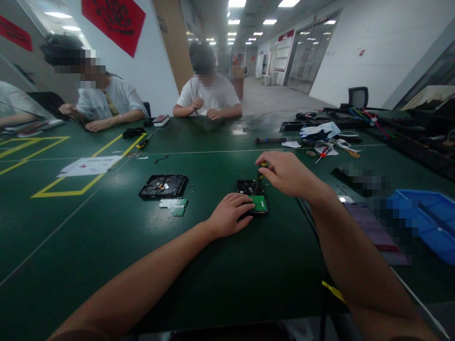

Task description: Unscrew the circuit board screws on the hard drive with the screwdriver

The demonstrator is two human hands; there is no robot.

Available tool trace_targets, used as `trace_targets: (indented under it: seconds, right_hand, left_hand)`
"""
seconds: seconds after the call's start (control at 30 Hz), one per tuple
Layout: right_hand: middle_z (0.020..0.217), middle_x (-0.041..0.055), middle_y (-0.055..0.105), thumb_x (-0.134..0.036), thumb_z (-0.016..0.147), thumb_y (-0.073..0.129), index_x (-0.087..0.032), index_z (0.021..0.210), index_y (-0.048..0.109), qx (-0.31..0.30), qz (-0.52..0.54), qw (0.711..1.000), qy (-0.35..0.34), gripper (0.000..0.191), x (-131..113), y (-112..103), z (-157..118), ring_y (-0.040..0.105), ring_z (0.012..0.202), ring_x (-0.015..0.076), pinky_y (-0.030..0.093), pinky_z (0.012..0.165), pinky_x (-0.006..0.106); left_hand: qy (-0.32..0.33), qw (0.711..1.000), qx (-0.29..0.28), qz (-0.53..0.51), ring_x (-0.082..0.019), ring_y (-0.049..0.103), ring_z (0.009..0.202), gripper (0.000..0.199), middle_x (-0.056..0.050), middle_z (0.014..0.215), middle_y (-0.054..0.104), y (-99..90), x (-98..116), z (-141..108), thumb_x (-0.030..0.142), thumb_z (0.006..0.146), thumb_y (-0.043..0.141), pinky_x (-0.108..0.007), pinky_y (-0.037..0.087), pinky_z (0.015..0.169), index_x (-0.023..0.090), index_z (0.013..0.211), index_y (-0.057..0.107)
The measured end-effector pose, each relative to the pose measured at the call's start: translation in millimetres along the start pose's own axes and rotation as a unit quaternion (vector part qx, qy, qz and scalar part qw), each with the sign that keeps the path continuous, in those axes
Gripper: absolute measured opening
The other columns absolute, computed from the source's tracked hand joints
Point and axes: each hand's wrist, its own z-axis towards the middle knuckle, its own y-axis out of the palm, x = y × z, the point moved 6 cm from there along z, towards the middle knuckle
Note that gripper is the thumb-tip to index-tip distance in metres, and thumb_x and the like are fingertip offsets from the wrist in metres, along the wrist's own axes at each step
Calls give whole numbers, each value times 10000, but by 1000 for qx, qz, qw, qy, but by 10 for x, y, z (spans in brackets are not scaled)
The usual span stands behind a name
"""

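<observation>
A small hard drive (241,185) lies on the green table in front of me, its green circuit board (260,204) facing up. My left hand (231,215) holds the drive from its left side, with the fingers over the board and the thumb by the near edge. Above the drive's far right part, my right hand (286,173) is closed around a screwdriver (262,170) with a yellow and black handle. Its shaft points down toward the drive; the tip is too small to make out. To the left are a larger black hard drive (163,186) and a loose circuit board (173,206).
Tiny screws lie beside both drives. At right are a phone-like slab (373,229), a blue bin (426,220), a red screwdriver (323,154) and white gloves (320,130). Another yellow-black screwdriver (144,141) and a white paper (88,166) lie left. Co-workers sit across the table.
</observation>
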Motion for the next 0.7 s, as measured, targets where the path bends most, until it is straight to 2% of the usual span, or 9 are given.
trace_targets:
  seconds: [0.13, 0.33, 0.7]
  right_hand:
    - [1059, 129, 779, -234, 972, 666, -167, 1038, 737, -6, -12, 1000, 2, 118, -4, 1, 9, 703, 981, 288, 491, 896, 405]
    - [1001, 110, 778, -287, 965, 703, -177, 1029, 713, 7, -7, 1000, 25, 128, 27, 3, 6, 687, 859, 265, 480, 802, 387]
    - [1011, 73, 796, -132, 954, 571, -176, 1130, 746, -50, 55, 997, -10, 252, 2, 27, -28, 701, 842, 204, 469, 809, 326]
  left_hand:
    - [1, 1000, 2, -2, -305, 622, 1362, 365, -110, 1421, 686, 3, 1, -1, 374, 1044, 637, -544, 494, 1168, 236, 1380, 678]
    - [3, 1000, 9, 2, -302, 623, 1356, 355, -104, 1417, 690, 10, -5, -6, 373, 1039, 648, -528, 492, 1172, 225, 1358, 689]
    - [0, 1000, 2, -1, -303, 622, 1359, 373, -107, 1413, 688, 3, -5, -5, 370, 1034, 653, -534, 490, 1172, 244, 1383, 681]
